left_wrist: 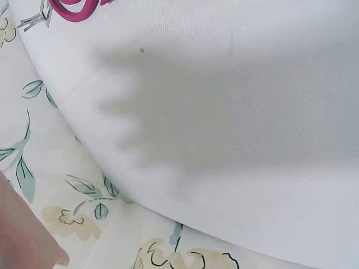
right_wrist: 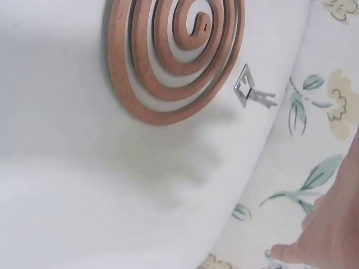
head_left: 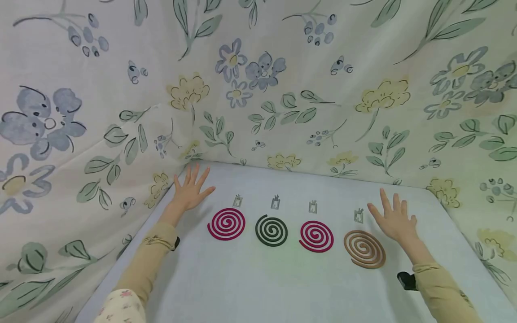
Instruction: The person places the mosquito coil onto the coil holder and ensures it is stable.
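My left hand (head_left: 189, 194) hovers with spread fingers over the far left of the white table, holding nothing. On the far right my right hand (head_left: 397, 220) is likewise spread and holds nothing. Between them lies a row of flat spiral mosquito coils: a magenta coil (head_left: 226, 224) nearest the left hand, a dark green coil (head_left: 271, 230), another magenta coil (head_left: 316, 236), and a brown coil (head_left: 365, 249) beside the right hand. Behind each coil is a small metal coil stand; one stand (right_wrist: 244, 87) shows close up in the right wrist view.
Floral cloth (head_left: 258, 89) rises behind the table and along both sides. The white tabletop (head_left: 274, 287) stretches in front of the coils. Dark wrist devices, one of them a black strap piece (head_left: 407, 281), show at both sleeves. Hand shadows fall on the table.
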{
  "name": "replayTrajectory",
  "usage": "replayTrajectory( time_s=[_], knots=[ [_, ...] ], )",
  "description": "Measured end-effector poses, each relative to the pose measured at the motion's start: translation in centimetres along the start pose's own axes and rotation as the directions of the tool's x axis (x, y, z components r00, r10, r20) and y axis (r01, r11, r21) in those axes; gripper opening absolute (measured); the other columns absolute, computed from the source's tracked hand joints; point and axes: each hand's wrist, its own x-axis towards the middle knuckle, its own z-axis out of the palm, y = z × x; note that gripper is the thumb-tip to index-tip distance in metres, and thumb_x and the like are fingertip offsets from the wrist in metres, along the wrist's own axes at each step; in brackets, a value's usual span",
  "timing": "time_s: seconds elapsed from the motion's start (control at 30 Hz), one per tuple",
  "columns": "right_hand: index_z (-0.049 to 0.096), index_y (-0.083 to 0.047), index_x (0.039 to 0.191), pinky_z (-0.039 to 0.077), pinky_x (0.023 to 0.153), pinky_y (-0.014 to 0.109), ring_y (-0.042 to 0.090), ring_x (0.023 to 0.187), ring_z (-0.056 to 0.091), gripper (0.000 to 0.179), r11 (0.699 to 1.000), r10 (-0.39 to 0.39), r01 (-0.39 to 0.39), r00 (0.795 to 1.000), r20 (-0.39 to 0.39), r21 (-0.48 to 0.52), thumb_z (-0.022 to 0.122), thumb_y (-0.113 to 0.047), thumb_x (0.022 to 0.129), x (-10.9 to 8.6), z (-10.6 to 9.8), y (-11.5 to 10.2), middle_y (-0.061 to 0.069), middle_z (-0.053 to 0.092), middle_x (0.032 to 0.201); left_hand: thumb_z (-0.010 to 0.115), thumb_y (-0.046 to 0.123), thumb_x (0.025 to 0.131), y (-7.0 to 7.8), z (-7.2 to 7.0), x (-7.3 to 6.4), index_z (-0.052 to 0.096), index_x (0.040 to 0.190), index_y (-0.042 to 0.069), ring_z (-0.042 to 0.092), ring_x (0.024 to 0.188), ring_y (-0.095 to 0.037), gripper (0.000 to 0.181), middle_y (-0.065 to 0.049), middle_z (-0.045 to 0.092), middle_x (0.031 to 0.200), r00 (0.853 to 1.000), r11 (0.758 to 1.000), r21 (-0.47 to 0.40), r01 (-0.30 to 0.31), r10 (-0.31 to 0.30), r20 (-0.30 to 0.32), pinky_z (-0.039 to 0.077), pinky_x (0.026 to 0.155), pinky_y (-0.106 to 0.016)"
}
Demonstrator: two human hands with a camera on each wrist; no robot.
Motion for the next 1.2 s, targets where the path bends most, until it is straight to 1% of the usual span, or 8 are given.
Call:
replayTrajectory(
  time_s=[0.2, 0.33, 0.4, 0.6, 0.8, 0.93, 1.07, 1.2],
  knots=[
    [-0.011, -0.015, 0.152, 0.008, 0.091, 0.083, 0.063, 0.133, -0.002, 0.079, 0.999, -0.043, 0.043, 0.998, 0.039, 0.022, 0.024, -0.060, 0.097, 0.1, 0.3, -2.0, 0.040, -0.003, 0.149, 0.034, 0.061, 0.095, 0.2, -0.1, -0.2, 0.001, 0.153, 0.026, -0.015, 0.144, -0.041, 0.076, -0.013, -0.013, 0.159, 0.999, 0.999, -0.020, -0.041, 0.041, 0.020, -0.019, 0.102, -0.071],
    [-0.008, -0.014, 0.152, 0.011, 0.093, 0.082, 0.063, 0.133, 0.003, 0.079, 0.997, -0.075, 0.074, 0.997, 0.036, 0.023, 0.028, -0.058, 0.097, 0.0, 1.0, -3.5, 0.039, 0.002, 0.150, 0.034, 0.062, 0.095, 0.4, 0.2, -0.4, -0.004, 0.153, 0.030, -0.012, 0.144, -0.041, 0.076, -0.013, -0.012, 0.159, 0.997, 0.997, -0.027, -0.075, 0.075, 0.021, -0.017, 0.103, -0.071],
    [-0.006, -0.014, 0.152, 0.012, 0.093, 0.082, 0.062, 0.134, 0.004, 0.079, 0.995, -0.090, 0.089, 0.995, 0.033, 0.033, 0.030, -0.057, 0.097, -0.1, 1.4, -4.3, 0.038, 0.004, 0.151, 0.036, 0.061, 0.094, 0.6, 0.3, -0.6, -0.004, 0.152, 0.031, -0.011, 0.145, -0.041, 0.076, -0.013, -0.010, 0.160, 0.995, 0.994, -0.051, -0.092, 0.093, 0.020, -0.015, 0.104, -0.071],
    [-0.003, -0.013, 0.153, 0.016, 0.095, 0.081, 0.060, 0.135, 0.006, 0.079, 0.990, -0.121, 0.116, 0.990, 0.068, 0.075, 0.031, -0.057, 0.097, -0.5, 2.6, -7.1, 0.035, 0.006, 0.152, 0.040, 0.058, 0.095, 1.2, 0.4, -1.3, -0.001, 0.153, 0.028, -0.009, 0.145, -0.041, 0.077, -0.014, -0.006, 0.160, 0.990, 0.988, -0.092, -0.128, 0.133, 0.055, -0.011, 0.106, -0.070],
    [-0.001, -0.011, 0.153, 0.019, 0.095, 0.079, 0.057, 0.137, 0.008, 0.078, 0.978, -0.169, 0.156, 0.981, 0.096, 0.136, 0.031, -0.056, 0.097, -0.9, 3.8, -10.1, 0.032, 0.006, 0.154, 0.043, 0.056, 0.094, 1.4, 0.7, -1.8, 0.003, 0.154, 0.023, -0.007, 0.145, -0.041, 0.079, -0.013, -0.004, 0.160, 0.986, 0.984, -0.124, -0.131, 0.142, 0.085, -0.009, 0.108, -0.069],
    [-0.002, -0.013, 0.153, 0.017, 0.098, 0.078, 0.052, 0.140, 0.007, 0.078, 0.965, -0.192, 0.163, 0.972, 0.132, 0.203, 0.031, -0.056, 0.098, -1.1, 4.8, -12.1, 0.027, 0.006, 0.156, 0.044, 0.056, 0.093, 1.2, 1.0, -2.1, 0.003, 0.154, 0.023, -0.004, 0.145, -0.043, 0.081, -0.014, -0.002, 0.160, 0.984, 0.982, -0.139, -0.128, 0.143, 0.106, -0.008, 0.108, -0.069],
    [-0.003, -0.015, 0.153, 0.014, 0.104, 0.073, 0.046, 0.143, 0.007, 0.079, 0.954, -0.201, 0.156, 0.966, 0.162, 0.254, 0.032, -0.058, 0.096, -1.1, 5.9, -13.9, 0.023, 0.007, 0.158, 0.046, 0.055, 0.093, 1.1, 1.4, -2.4, 0.002, 0.154, 0.022, -0.003, 0.145, -0.043, 0.082, -0.015, 0.000, 0.160, 0.981, 0.976, -0.179, -0.124, 0.147, 0.124, -0.007, 0.108, -0.069],
    [-0.001, -0.016, 0.154, 0.017, 0.110, 0.066, 0.041, 0.144, 0.011, 0.083, 0.938, -0.212, 0.153, 0.963, 0.166, 0.313, 0.036, -0.060, 0.095, -1.2, 7.0, -15.6, 0.021, 0.009, 0.158, 0.046, 0.055, 0.093, 1.1, 1.8, -2.7, 0.002, 0.154, 0.020, -0.002, 0.144, -0.044, 0.083, -0.016, 0.001, 0.160, 0.977, 0.969, -0.216, -0.124, 0.157, 0.144, -0.003, 0.108, -0.070]
  ],
)
